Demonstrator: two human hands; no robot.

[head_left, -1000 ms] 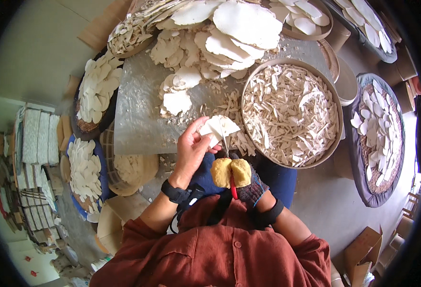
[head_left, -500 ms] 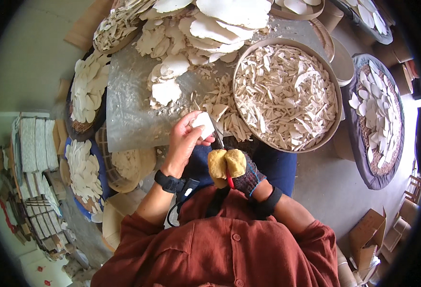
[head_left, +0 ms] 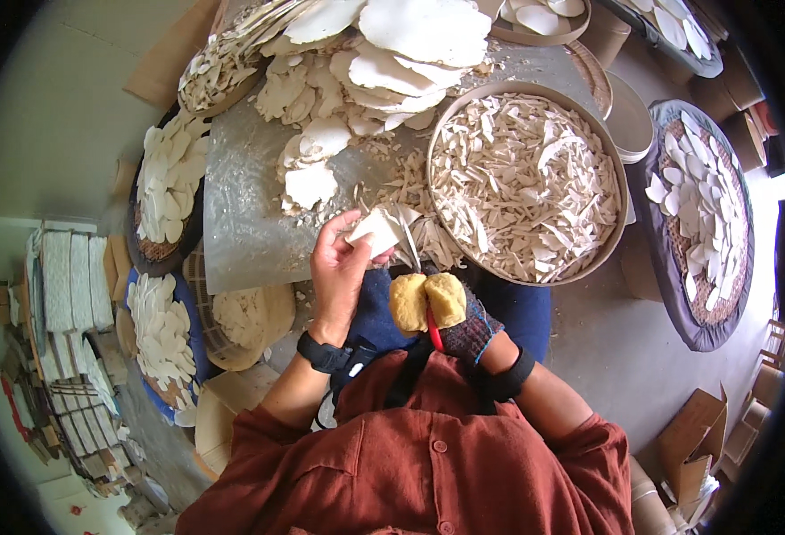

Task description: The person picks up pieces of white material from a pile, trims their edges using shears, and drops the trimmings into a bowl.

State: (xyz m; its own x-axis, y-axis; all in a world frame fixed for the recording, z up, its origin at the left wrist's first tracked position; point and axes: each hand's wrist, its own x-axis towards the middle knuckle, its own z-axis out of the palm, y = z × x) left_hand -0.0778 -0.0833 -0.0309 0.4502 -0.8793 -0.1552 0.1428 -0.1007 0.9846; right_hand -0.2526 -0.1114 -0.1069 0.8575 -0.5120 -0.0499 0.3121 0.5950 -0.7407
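Note:
My left hand (head_left: 335, 278), bare, pinches a thin flat off-white slice (head_left: 373, 235) between thumb and fingers over my lap. My right hand (head_left: 473, 328), in a dark knitted glove, is closed on a pair of scissors (head_left: 409, 241). Thick yellow padding (head_left: 428, 301) wraps the handles, and a bit of red shows between the pads. The metal blades point away from me and lie along the slice's right edge; whether they bite into it I cannot tell. Just beyond lie off-white trimmings (head_left: 433, 239) at the table's near edge.
A round tray (head_left: 625, 192) full of off-white strips stands at right. Stacked large slabs (head_left: 424, 34) rise at the far side of the plastic-covered table (head_left: 241, 205). Round trays of slices flank me, such as a blue-rimmed one (head_left: 198, 343). An open carton (head_left: 691, 432) sits lower right.
The slice in my left hand has turned and now lies more slanted, its tip nearer the blades. The scissors have shifted slightly right. My view has moved a little.

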